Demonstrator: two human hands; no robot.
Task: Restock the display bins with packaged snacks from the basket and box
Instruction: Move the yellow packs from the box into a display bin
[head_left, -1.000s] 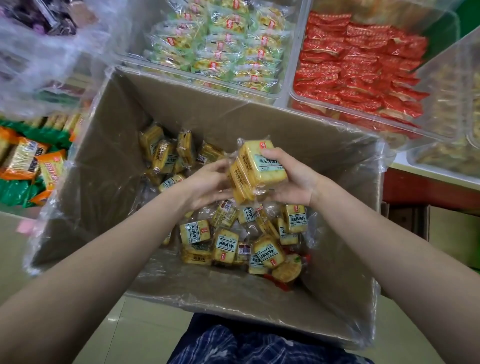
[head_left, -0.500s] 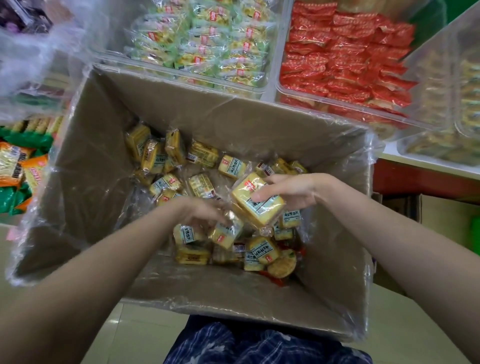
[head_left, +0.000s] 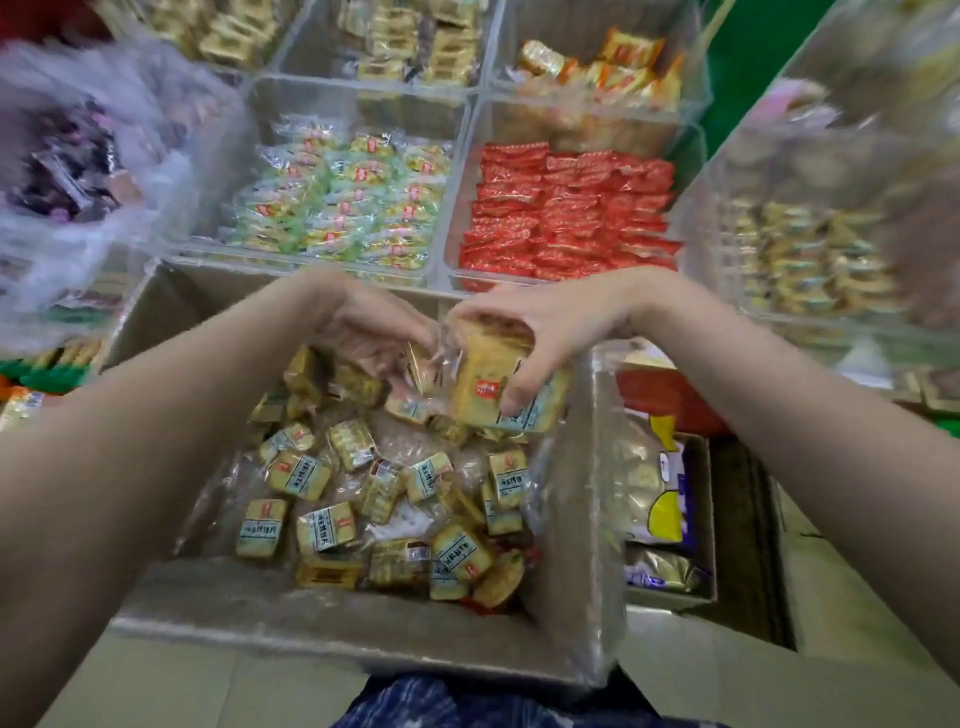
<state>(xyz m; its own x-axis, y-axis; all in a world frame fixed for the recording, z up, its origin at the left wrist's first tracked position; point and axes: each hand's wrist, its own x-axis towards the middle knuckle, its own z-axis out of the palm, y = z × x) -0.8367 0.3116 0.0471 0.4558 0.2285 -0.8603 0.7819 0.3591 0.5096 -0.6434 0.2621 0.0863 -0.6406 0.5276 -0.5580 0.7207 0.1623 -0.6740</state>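
Plastic-lined cardboard box (head_left: 332, 631) sits on pale floor tile (head_left: 810, 691) below clear display bins (head_left: 457, 171). Right hand (head_left: 540, 338) grasps yellow snack packets (head_left: 493, 389); left hand (head_left: 363, 332) pinches the wrappers.

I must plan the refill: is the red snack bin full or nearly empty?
Nearly full. Red packs lie stacked in rows across the whole bin, close to its rim.

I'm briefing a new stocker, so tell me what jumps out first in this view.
At centre, both hands meet over the open box: the right hand holds a yellow snack pack in its grip, and the left hand pinches clear wrappers beside it. Below them the box is littered with yellow packs. Behind, a bin of red packs glows beside a bin of green packs.
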